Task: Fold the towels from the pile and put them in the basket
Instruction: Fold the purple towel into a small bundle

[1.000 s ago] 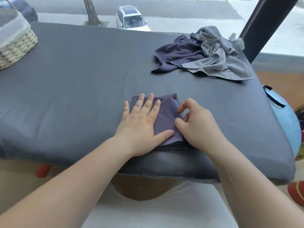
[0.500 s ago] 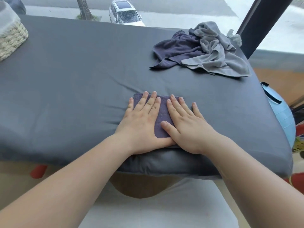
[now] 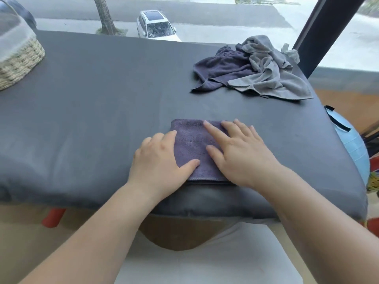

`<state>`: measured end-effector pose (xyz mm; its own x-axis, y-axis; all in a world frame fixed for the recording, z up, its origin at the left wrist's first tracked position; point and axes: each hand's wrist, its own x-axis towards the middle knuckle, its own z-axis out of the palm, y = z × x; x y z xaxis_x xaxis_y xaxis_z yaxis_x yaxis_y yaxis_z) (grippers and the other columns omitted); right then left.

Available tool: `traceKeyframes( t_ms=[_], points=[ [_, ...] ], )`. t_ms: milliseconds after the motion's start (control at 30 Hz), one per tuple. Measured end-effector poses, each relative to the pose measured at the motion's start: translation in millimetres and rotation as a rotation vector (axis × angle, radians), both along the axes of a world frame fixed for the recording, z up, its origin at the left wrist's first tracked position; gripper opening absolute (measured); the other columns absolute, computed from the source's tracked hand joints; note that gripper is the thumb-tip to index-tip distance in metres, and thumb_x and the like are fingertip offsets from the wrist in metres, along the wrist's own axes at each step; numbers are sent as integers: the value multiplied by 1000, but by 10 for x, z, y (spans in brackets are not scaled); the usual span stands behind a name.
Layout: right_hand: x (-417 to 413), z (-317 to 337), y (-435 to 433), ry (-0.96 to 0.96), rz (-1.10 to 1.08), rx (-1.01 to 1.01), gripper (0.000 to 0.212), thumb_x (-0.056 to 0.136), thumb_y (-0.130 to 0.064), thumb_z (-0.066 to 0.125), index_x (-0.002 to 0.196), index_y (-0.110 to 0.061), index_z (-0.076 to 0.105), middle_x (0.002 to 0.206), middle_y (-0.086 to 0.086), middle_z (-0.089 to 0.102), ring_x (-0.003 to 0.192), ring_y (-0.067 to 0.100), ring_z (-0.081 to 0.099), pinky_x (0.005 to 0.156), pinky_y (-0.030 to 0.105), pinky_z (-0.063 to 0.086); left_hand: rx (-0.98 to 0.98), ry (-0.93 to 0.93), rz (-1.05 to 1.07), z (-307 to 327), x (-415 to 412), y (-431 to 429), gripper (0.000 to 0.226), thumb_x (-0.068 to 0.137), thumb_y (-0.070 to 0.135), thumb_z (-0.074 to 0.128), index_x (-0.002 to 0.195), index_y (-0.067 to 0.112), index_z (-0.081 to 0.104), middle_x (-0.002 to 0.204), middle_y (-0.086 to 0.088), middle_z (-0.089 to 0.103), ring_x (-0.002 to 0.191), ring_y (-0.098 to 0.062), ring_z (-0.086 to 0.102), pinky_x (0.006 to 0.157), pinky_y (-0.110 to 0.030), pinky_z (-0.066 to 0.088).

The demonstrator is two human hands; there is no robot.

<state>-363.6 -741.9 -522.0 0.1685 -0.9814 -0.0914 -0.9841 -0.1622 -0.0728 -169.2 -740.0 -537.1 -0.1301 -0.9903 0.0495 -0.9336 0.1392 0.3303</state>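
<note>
Purple towel (image 3: 192, 144) lies folded at the near edge of the padded table (image 3: 102, 99). Your right hand (image 3: 240, 154) presses it flat, fingers spread; your left hand (image 3: 160, 158) pinches its left edge. Transfer to the wicker basket (image 3: 22, 60) is not yet done; the pile (image 3: 256, 72) awaits folding.

Right in front of you the folded towel (image 3: 190, 148) is a plain, muted purple-grey, on a table cover (image 3: 102, 99) of flat dark grey. Farther off you have a dark purple towel (image 3: 221, 68) and a light grey towel (image 3: 266, 80) — both unpatterned. Your basket (image 3: 22, 60) shows a pale straw-coloured weave under white mesh. The car (image 3: 155, 25) is white; the ball (image 3: 352, 146) is light blue with a black strap (image 3: 336, 119).
</note>
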Motion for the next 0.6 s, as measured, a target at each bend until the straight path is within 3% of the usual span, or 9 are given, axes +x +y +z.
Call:
traceKeyframes(
  t_ms=[100, 200, 300, 400, 533, 600],
  points=[
    [0, 9, -371, -2, 114, 13, 57, 105, -45, 30, 156, -51, 6, 169, 3, -1, 155, 30, -5, 124, 50, -3, 18, 62, -32, 37, 7, -51, 87, 74, 67, 67, 144, 22, 42, 123, -3, 59, 117, -28, 52, 99, -42, 45],
    [-39, -146, -550, -44, 178, 152, 53, 107, -44, 27, 155, -53, 9, 169, 1, 8, 155, 28, 3, 125, 44, 1, 4, -15, 15, 42, 30, 12, 84, 72, 77, 55, 135, 22, 47, 115, -2, 63, 110, -28, 56, 93, -42, 48],
    [-61, -218, -525, -52, 186, 69, 52, 106, -45, 28, 156, -49, 14, 163, 4, 24, 149, 30, 20, 124, 38, 12, -56, -117, 59, 27, 81, 94, 80, 64, 89, 35, 102, 23, 57, 93, 2, 64, 93, -25, 58, 78, -40, 50],
    [-4, -174, -332, 4, 100, -54, 53, 105, -48, 30, 157, -43, 22, 142, 5, 42, 127, 30, 40, 109, 39, 34, -50, -110, 57, 14, 94, 95, 73, 60, 93, 35, 85, 26, 52, 83, 7, 60, 87, -23, 55, 74, -38, 48],
    [73, 16, 126, 159, -91, -38, 60, 101, -59, 27, 155, -33, 29, 126, 6, 50, 112, 30, 51, 81, 40, 40, -43, -109, 46, 76, 122, 39, 86, 55, 96, 35, 99, 26, 58, 93, 6, 60, 95, -23, 54, 82, -39, 48],
    [79, 161, 376, 164, -123, 27, 60, 98, -65, 27, 143, -29, 42, 112, 5, 58, 101, 30, 59, 71, 38, 38, -15, -121, 2, 122, 141, 2, 95, 53, 96, 33, 112, 27, 59, 102, 6, 57, 101, -23, 51, 88, -39, 45]
  ],
)
